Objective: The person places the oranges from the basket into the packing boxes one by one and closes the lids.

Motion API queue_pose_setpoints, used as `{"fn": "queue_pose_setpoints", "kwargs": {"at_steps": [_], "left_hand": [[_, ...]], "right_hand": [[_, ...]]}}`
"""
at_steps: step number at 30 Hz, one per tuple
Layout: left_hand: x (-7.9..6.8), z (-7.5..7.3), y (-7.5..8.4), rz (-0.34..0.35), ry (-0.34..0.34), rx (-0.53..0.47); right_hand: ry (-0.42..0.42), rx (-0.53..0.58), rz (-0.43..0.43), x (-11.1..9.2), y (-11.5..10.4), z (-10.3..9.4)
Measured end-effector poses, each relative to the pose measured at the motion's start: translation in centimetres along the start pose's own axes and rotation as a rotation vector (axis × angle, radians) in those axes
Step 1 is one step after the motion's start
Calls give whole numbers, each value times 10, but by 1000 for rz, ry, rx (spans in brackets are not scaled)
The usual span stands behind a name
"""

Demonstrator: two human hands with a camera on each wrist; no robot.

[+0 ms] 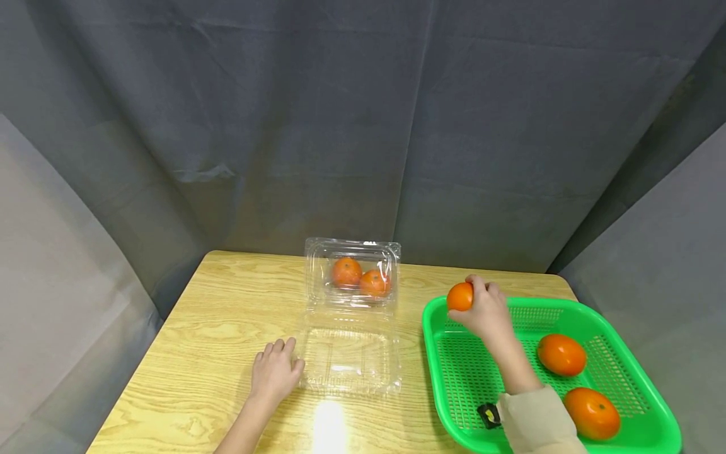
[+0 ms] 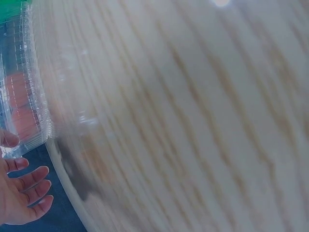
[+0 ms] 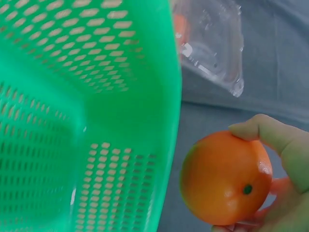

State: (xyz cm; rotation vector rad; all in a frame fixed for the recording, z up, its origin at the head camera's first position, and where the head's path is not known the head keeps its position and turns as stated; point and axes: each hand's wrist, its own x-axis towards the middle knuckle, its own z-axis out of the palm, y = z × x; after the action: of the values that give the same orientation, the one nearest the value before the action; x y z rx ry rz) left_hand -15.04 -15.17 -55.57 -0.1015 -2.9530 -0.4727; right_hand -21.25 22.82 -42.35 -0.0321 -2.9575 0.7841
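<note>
Since the orange (image 1: pixel 460 296) is held up by the green basket's (image 1: pixel 432 366) far-left corner, it could, I'd judge, slip if the right hand (image 1: pixel 486 310) brushed that rim. Its fingers are clamped round the fruit; the left hand's (image 1: pixel 275 369) spread loosely beside the clear container (image 1: pixel 348 362) on the counter (image 1: pixel 215 328), contact unclear.

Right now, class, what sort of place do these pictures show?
Probably a curtained-off work booth: grey cloth hangs behind a wood-grain table, which bears a green basket.
</note>
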Motion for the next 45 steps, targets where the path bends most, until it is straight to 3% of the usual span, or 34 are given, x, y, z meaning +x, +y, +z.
{"fn": "queue_pose_setpoints", "kwargs": {"at_steps": [19,33,45], "left_hand": [[1,0,0,-15,-2,5],[1,0,2,-24,-16,-4],[0,0,2,-18,-9,5]], "right_hand": [[20,51,-145,2,-71,31],[11,8,-248,-6,-112,80],[-44,10,-345,-13,-130,126]]}}
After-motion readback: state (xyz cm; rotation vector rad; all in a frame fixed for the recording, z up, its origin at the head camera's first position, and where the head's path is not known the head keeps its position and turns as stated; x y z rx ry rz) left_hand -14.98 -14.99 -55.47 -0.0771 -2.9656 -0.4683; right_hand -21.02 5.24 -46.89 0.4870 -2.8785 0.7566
